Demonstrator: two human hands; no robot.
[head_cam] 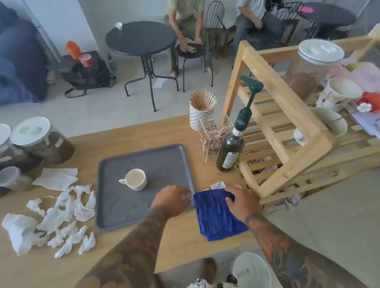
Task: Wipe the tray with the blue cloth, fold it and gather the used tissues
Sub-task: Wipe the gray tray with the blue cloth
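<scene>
Blue cloth (219,215) lies folded off the tray's (114,219) right edge, my right hand (242,199) spread flat pinning it, left hand (172,200) loosely curled, steadying the rim

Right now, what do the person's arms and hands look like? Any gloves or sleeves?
Both are bare: no gloves, sleeves, rings or watch in view. The left hand tops a forearm of dark tattoos; the right hand tops one tattooed in orange and red.

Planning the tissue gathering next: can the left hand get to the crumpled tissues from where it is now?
Probably yes. The left hand rests at the tray's near right corner, and the used tissues lie loose on the table left of the tray. Only the low tray lies between; the cup sits farther back.
</scene>
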